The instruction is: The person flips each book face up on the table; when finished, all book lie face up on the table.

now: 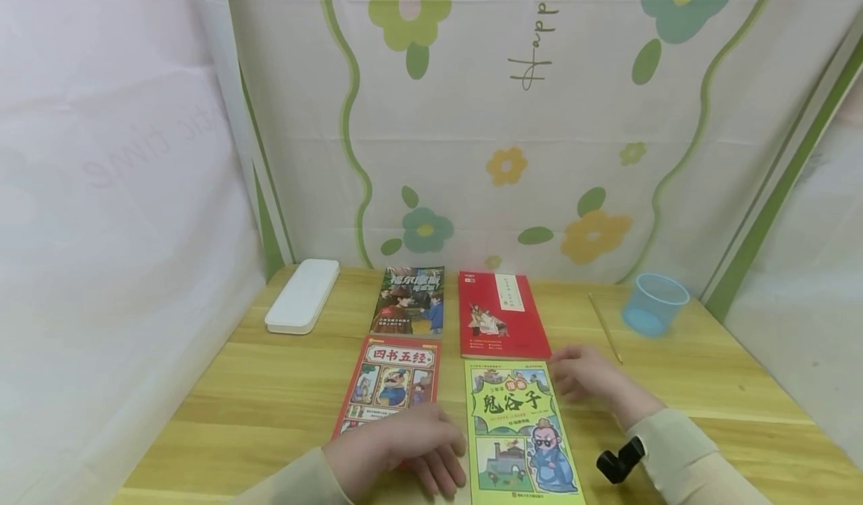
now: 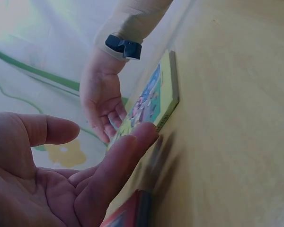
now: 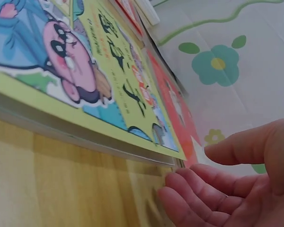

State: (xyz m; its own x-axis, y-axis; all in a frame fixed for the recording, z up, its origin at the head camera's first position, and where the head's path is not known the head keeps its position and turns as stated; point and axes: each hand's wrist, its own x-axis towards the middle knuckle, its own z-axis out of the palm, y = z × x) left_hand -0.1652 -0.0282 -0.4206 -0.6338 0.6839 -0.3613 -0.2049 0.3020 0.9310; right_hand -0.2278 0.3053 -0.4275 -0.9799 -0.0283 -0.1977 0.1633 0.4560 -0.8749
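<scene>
A yellow-green comic-style book [image 1: 519, 430] lies flat on the table at the front. Beside its left edge is my left hand [image 1: 421, 445], fingers relaxed and holding nothing, partly over a red-bordered book [image 1: 387, 381]. By the yellow-green book's upper right corner hovers my right hand [image 1: 586, 378], loosely bent and gripping nothing. In the right wrist view those fingertips [image 3: 173, 189] are close to the book's edge; whether they touch it I cannot tell. Behind lie a red book [image 1: 502, 318] and a dark-covered book [image 1: 409, 303].
A white case [image 1: 303, 295] sits at the back left of the wooden table [image 1: 222, 400]. Toward the back right are a thin pencil-like stick [image 1: 605, 329] and a translucent blue cup [image 1: 654, 306]. A flower-patterned curtain [image 1: 458, 115] hangs behind the table.
</scene>
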